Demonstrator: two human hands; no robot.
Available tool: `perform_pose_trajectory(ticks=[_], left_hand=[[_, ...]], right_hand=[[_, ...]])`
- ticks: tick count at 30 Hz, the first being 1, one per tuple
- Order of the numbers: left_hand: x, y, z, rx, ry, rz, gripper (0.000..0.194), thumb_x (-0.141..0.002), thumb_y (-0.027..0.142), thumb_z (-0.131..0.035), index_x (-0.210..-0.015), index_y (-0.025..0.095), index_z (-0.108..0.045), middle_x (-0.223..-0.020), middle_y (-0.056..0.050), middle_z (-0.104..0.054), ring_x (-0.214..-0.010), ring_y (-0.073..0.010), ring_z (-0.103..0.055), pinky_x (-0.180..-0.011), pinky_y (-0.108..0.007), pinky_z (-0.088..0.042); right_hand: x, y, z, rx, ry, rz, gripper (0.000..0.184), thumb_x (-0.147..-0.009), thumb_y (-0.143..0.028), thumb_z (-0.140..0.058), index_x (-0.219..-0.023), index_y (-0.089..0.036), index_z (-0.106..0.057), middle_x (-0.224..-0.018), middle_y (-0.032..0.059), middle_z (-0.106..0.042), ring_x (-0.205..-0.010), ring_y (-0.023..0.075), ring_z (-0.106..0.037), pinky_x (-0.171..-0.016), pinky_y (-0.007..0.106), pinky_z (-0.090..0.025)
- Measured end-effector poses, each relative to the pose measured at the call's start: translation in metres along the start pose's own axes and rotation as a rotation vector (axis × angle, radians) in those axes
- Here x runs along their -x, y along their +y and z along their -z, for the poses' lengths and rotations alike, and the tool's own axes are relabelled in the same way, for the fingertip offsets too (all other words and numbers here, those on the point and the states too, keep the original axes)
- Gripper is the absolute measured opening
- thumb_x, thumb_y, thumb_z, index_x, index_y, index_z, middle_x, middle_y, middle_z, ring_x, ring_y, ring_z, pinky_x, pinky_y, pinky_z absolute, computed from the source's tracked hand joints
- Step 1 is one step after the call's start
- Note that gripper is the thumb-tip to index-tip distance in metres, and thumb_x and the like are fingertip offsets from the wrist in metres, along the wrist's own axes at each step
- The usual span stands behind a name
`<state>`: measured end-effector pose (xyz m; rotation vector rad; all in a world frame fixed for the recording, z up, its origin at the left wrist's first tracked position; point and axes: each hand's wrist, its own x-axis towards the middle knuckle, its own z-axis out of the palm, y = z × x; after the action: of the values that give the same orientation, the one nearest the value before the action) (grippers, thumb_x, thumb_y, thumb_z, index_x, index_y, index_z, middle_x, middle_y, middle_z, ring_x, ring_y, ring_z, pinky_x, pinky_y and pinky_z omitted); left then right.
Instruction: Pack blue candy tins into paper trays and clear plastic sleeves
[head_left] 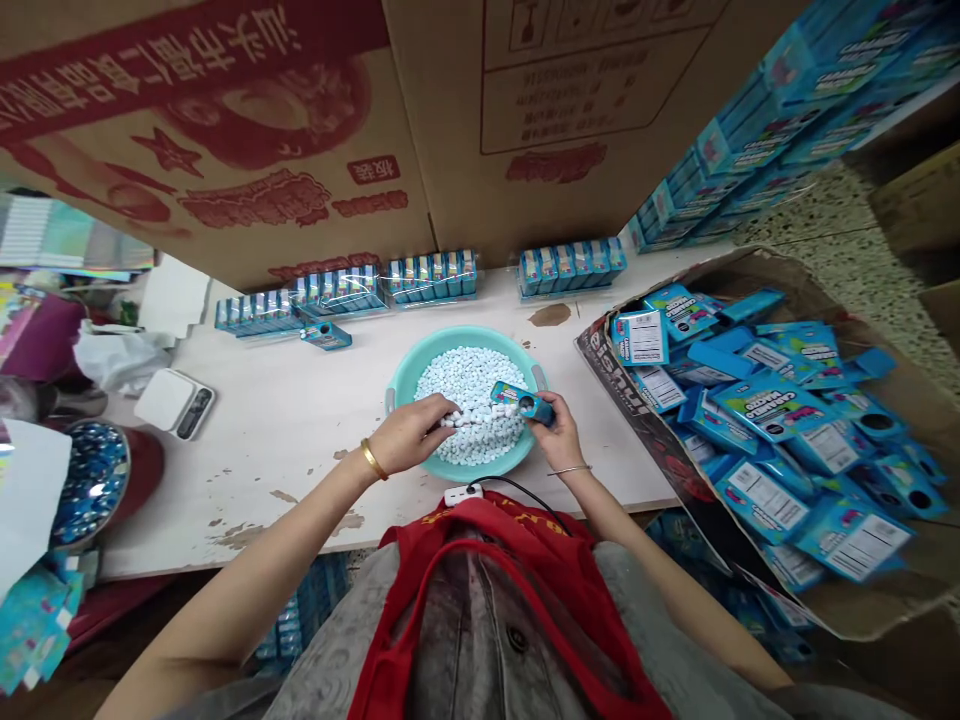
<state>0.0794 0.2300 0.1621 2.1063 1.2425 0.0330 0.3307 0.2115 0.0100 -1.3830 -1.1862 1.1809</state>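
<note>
A turquoise basin (405,360) full of small white candies (480,375) stands on the table in front of me. My left hand (416,430) reaches over its left side, fingers curled together at some of the white candies. On the right side, my right hand (556,432) grips a small blue candy box (523,402), tilted over the basin with a dark round opening showing. White candies lie right beside the box's near end. Whether any candy is inside the box, I cannot tell.
Clear-wrapped rows of blue boxes (433,277) line the back, before large cartons (315,130). One loose box (326,335) lies there. At right, an open carton (637,420) holds many flat blue boxes (780,410). A white scale (176,402) and a red bucket (146,470) stand left.
</note>
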Motion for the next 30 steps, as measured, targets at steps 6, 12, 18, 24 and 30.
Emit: perform_pose_trajectory(ticks=[6, 12, 18, 24, 30], left_hand=[[-0.015, 0.055, 0.033, -0.439, -0.227, 0.159, 0.018, -0.09, 0.021, -0.044, -0.103, 0.016, -0.057, -0.1, -0.01, -0.062, -0.09, -0.0223, -0.062, -0.072, -0.033, -0.049], [-0.018, 0.099, 0.049, -0.639, -0.295, 0.134, 0.027, -0.09, 0.007, -0.034, -0.102, 0.012, -0.057, -0.087, -0.012, -0.063, -0.086, -0.0249, -0.063, -0.063, -0.033, -0.047], [-0.006, 0.064, 0.056, -0.468, -0.205, 0.17, 0.034, -0.085, 0.039, -0.059, -0.11, 0.017, -0.054, -0.108, -0.01, -0.06, -0.091, -0.0229, -0.063, -0.071, -0.032, -0.05], [0.0, 0.001, 0.023, -0.296, -0.185, 0.114, 0.037, -0.086, 0.036, -0.058, -0.117, 0.018, -0.048, -0.118, -0.008, -0.055, -0.094, -0.0207, -0.062, -0.073, -0.03, -0.05], [0.028, -0.097, 0.058, -0.249, 0.073, 0.341, 0.026, -0.087, 0.031, -0.056, -0.11, 0.021, -0.052, -0.11, -0.005, -0.057, -0.089, -0.0179, -0.061, -0.076, -0.028, -0.049]], right_hand=[[0.009, -0.011, -0.018, 0.017, -0.109, 0.094, 0.031, -0.067, -0.015, -0.053, -0.096, -0.023, -0.058, -0.099, 0.0042, -0.057, -0.099, 0.0233, -0.054, -0.094, 0.041, -0.041], [0.015, -0.008, -0.033, -0.008, -0.157, 0.088, 0.032, -0.067, -0.016, -0.053, -0.097, -0.023, -0.058, -0.098, 0.0042, -0.058, -0.098, 0.023, -0.055, -0.092, 0.041, -0.043], [0.02, -0.004, -0.046, -0.104, -0.184, 0.046, 0.031, -0.068, -0.021, -0.059, -0.099, -0.024, -0.059, -0.097, 0.0031, -0.061, -0.096, 0.0238, -0.058, -0.089, 0.042, -0.046], [0.022, -0.013, -0.085, -0.22, -0.313, -0.065, 0.035, -0.073, -0.032, -0.065, -0.106, -0.024, -0.058, -0.098, 0.0054, -0.066, -0.09, 0.0248, -0.063, -0.083, 0.045, -0.052], [-0.016, -0.05, -0.077, -0.031, -0.305, -0.056, 0.058, -0.075, -0.042, -0.069, -0.127, -0.03, -0.047, -0.131, 0.0096, -0.047, -0.104, 0.0236, -0.058, -0.08, 0.041, -0.054]])
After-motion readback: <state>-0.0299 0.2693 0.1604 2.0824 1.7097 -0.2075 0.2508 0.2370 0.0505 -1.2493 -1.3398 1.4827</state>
